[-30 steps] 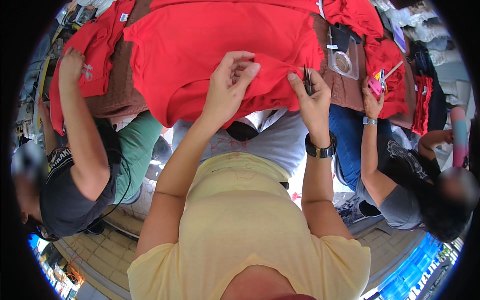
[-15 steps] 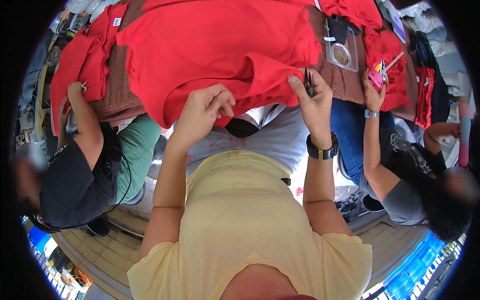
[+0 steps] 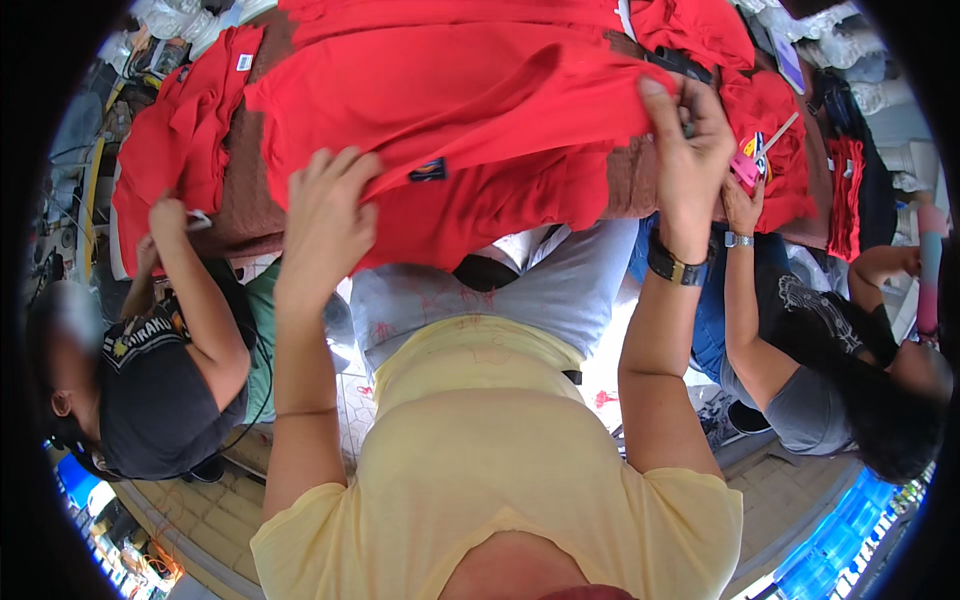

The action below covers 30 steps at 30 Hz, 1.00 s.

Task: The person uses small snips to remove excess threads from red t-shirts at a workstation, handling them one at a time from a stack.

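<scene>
Head view: looks down on a surface (image 3: 245, 200) spread with brown cloth, red clothing lying across it.
Far left: a co-worker (image 3: 165, 395) in a dark top has hands (image 3: 168, 216) at a red piece (image 3: 185, 140) that bears a white tag (image 3: 244, 62).
Left hand: the wearer's left hand (image 3: 328, 220) is at the left part of the large red garment (image 3: 450, 90), fingers bent over the cloth and a little apart; blur hides whether they grip it, so I cannot tell.
Red garment: in the middle of the surface, its near part raised in a long fold between the two hands, the lower edge hanging toward the lap.
Dark label: a small dark label (image 3: 427, 170) shows on the cloth, nearer the left hand.
Lap: grey trousers (image 3: 590, 275) with red threads (image 3: 478, 297) on them, below a yellow shirt (image 3: 490, 430).
Right hand: the right hand (image 3: 693, 150) pinches the garment's right end between thumb and fingers; a dark watch (image 3: 678, 262) circles the wrist.
Right neighbour: another co-worker (image 3: 805, 365) holds a pink item (image 3: 744, 168), a pale stick (image 3: 781, 133) just beside it.
Far right: a narrow red bundle (image 3: 846, 195) by the surface's end.
</scene>
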Motion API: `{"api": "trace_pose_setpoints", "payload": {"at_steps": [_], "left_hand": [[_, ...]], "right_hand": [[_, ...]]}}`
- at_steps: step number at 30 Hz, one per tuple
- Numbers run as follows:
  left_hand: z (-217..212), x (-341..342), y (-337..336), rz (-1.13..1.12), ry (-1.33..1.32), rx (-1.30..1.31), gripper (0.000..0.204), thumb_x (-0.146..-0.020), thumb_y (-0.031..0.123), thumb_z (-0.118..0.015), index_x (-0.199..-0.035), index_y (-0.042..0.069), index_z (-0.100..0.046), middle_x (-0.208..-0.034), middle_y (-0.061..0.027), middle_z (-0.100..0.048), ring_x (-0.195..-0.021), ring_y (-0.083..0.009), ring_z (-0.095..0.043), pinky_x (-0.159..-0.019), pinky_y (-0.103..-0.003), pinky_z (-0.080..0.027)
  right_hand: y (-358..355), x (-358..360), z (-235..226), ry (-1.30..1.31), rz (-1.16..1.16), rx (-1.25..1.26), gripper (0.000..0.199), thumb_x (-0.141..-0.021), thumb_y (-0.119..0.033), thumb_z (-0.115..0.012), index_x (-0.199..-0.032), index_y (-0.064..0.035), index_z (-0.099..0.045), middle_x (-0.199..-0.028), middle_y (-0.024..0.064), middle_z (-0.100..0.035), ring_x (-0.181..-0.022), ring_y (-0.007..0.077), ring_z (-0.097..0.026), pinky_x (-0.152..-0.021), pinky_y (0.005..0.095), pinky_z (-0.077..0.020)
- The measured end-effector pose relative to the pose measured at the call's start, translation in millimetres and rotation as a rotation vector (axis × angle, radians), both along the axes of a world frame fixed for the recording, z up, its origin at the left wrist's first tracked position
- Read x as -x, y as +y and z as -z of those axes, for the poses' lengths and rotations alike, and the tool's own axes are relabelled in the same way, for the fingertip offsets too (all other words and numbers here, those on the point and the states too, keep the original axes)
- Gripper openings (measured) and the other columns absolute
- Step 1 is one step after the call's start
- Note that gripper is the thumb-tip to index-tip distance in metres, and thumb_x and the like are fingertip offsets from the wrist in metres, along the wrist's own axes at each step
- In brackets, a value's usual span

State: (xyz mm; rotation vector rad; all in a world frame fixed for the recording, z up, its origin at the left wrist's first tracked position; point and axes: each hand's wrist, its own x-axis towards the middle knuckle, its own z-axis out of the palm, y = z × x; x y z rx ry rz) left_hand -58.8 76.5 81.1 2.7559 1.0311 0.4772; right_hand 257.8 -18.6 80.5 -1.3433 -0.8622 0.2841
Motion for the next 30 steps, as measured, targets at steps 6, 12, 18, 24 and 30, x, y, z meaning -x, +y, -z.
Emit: {"api": "trace_pose_setpoints", "payload": {"at_steps": [6,12,18,24,30], "left_hand": [[-65,85,-3,0.11,-0.297,0.498,0.014,-0.089,-0.001,-0.065,-0.102,-0.003,-0.066,-0.093,-0.0046,-0.064,-0.09,-0.0125,-0.061,-0.09,-0.027,-0.043],[-17,78,72,-0.206,-0.502,0.518,0.032,-0.091,0.006,-0.072,-0.121,0.0,-0.063,-0.11,-0.0058,-0.065,-0.109,-0.0137,-0.06,-0.095,-0.027,-0.046],[9,64,64,-0.28,-0.255,-0.193,0.04,-0.089,0.007,-0.074,-0.128,0.008,-0.065,-0.135,-0.0149,-0.057,-0.129,-0.0282,-0.053,-0.094,-0.034,-0.051],[18,15,43,-0.15,-0.548,-0.012,0.024,-0.086,0.004,-0.073,-0.11,0.005,-0.069,-0.109,-0.0122,-0.063,-0.1,-0.0274,-0.063,-0.087,-0.036,-0.051],[64,13,9,-0.373,-0.748,-0.103,0.021,-0.086,0.004,-0.076,-0.101,0.0,-0.063,-0.099,-0.0112,-0.059,-0.084,-0.0221,-0.057,-0.073,-0.033,-0.048]], "right_hand": [[-3,-34,-32,0.164,0.151,-0.159,0.017,-0.088,-0.012,-0.08,-0.1,-0.0019,-0.072,-0.078,-0.0087,-0.055,-0.07,0.0016,-0.047,-0.067,0.0158,-0.0374],[70,-65,26,-0.131,0.049,0.177,0.036,-0.085,-0.027,-0.084,-0.101,0.0016,-0.07,-0.078,-0.0018,-0.067,-0.075,0.006,-0.06,-0.071,0.0228,-0.0484],[51,-20,52,-0.55,0.198,0.303,0.039,-0.081,-0.021,-0.083,-0.108,0.0033,-0.069,-0.094,0.0133,-0.074,-0.084,0.0231,-0.071,-0.073,0.0325,-0.0531],[44,34,48,-0.467,-0.085,0.245,0.031,-0.081,-0.013,-0.082,-0.107,-0.0001,-0.069,-0.097,0.0136,-0.07,-0.084,0.0233,-0.07,-0.071,0.0324,-0.053],[33,22,89,-0.465,-0.117,0.404,0.036,-0.079,-0.012,-0.084,-0.11,-0.0005,-0.068,-0.097,0.0124,-0.071,-0.087,0.0203,-0.069,-0.072,0.0311,-0.0523]]}}
